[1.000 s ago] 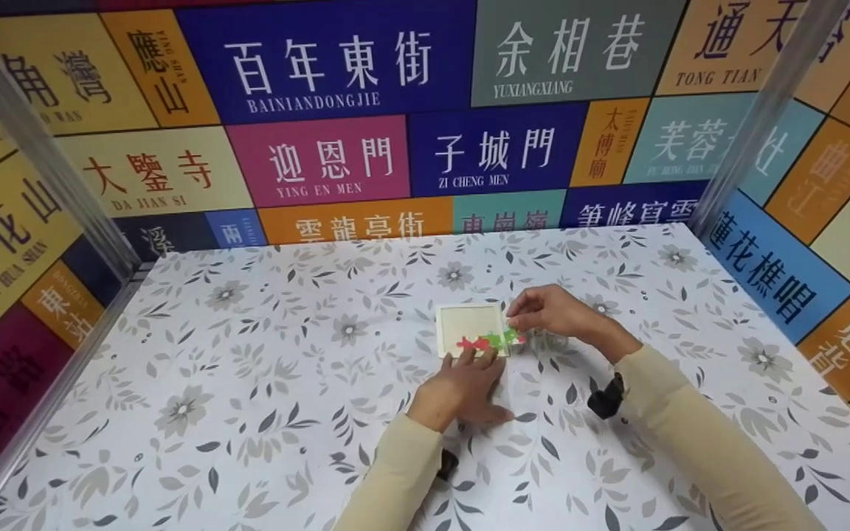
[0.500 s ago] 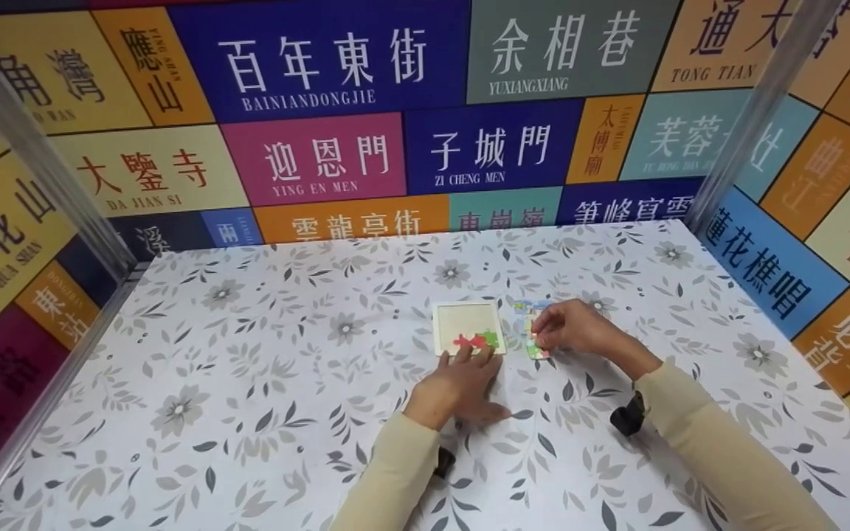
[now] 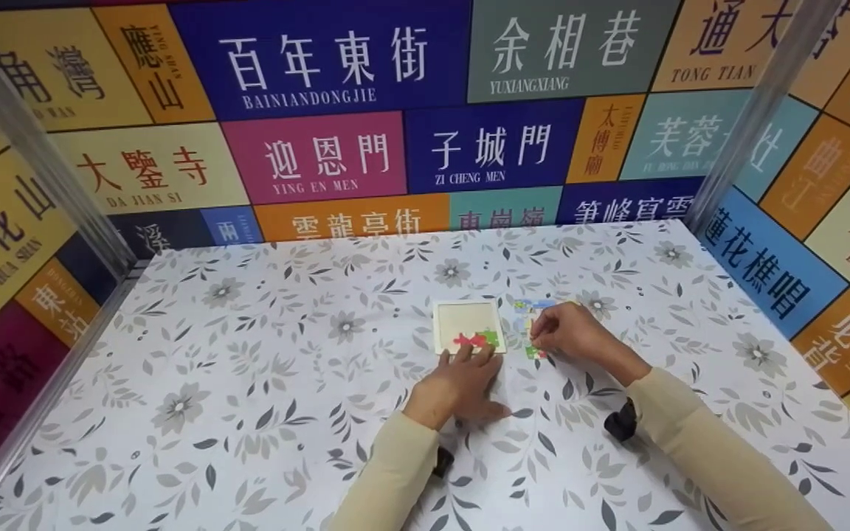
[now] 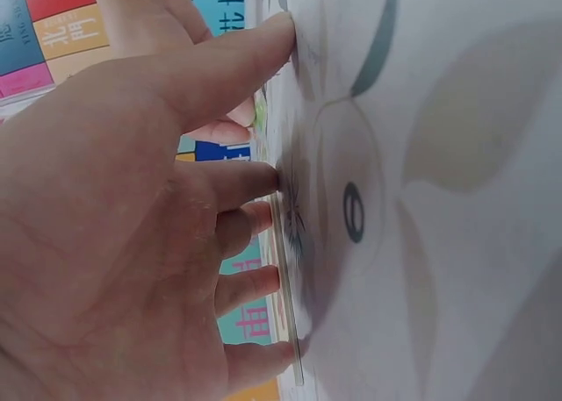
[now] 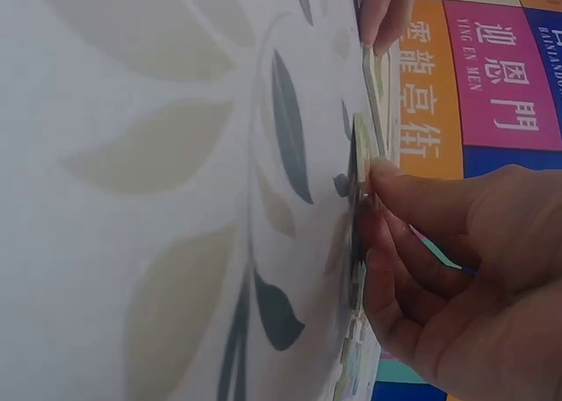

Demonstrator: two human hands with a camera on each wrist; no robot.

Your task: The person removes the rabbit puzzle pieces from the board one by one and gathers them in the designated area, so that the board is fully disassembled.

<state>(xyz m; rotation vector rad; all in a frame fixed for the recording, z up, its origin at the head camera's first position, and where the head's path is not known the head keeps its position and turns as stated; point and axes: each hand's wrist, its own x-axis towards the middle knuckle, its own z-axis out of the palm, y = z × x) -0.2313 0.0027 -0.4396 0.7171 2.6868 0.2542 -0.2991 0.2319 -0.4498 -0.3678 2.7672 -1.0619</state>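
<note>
A small pale puzzle tray [image 3: 436, 328] lies flat on the table, with a red puzzle piece [image 3: 469, 340] and a green puzzle piece [image 3: 489, 337] along its near edge. My left hand [image 3: 458, 383] rests with spread fingers at that edge; in the left wrist view its fingertips [image 4: 263, 280] touch the tray's rim. Right of the tray lie several colourful puzzle pieces [image 3: 536, 352], partly covered by my right hand [image 3: 572, 332]. In the right wrist view, the thumb and curled fingers of that hand [image 5: 439, 252] pinch the edge of thin puzzle pieces [image 5: 359, 155].
A white cloth with grey leaves and flowers covers the table [image 3: 285, 383]. Behind it stands a wall of coloured sign panels [image 3: 314, 158]. Clear upright posts [image 3: 757, 118] rise at the back corners.
My right hand has moved right, from the tray's edge, with the green-and-red puzzle pieces now farther from the tray. Since half a second ago it has barely shifted. My left hand stays put.
</note>
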